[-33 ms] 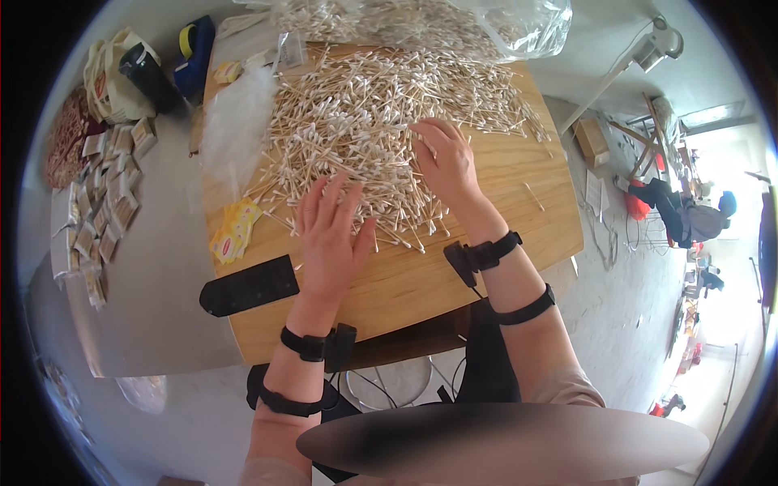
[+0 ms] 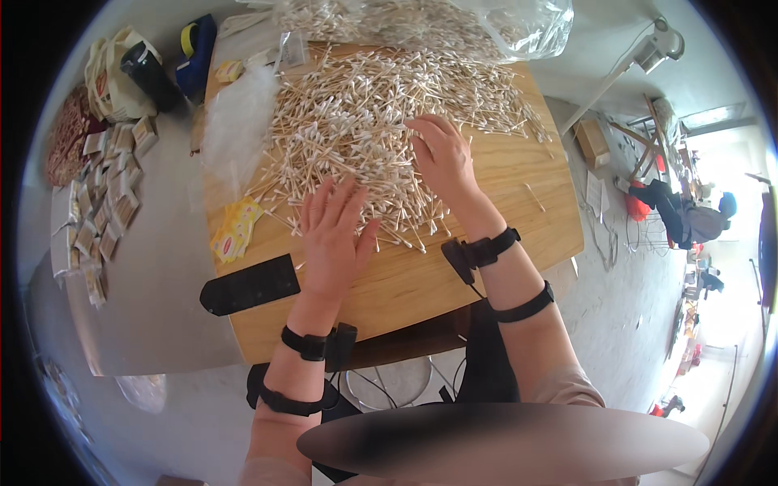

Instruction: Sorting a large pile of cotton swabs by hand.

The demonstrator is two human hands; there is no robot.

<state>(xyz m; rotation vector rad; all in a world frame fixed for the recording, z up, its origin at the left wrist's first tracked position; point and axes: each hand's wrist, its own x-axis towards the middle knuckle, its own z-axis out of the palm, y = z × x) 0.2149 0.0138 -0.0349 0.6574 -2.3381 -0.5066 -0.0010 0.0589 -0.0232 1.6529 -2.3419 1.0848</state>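
Note:
A wide heap of cotton swabs (image 2: 348, 121) with pale wooden sticks and white tips lies loose across the wooden table (image 2: 519, 194). My left hand (image 2: 331, 235) rests at the heap's near edge, palm down, fingers spread and thumb held out to the right. Over the right side of the heap, my right hand (image 2: 444, 158) bends its fingers toward the swabs, with a gap between thumb and forefinger. Nothing shows gripped in either hand. Its fingertips partly blend with the white tips behind them.
Yellow printed packets (image 2: 237, 230) and a black flat case (image 2: 250, 286) lie left of my left hand. Clear plastic bags (image 2: 527, 28) with more swabs stand at the far edge. Small packs (image 2: 105, 194) are piled farther left. A lamp (image 2: 656, 47) stands beyond the right.
My left hand has shifted very slightly to the right, and my right hand slightly to the left. The heap looks the same.

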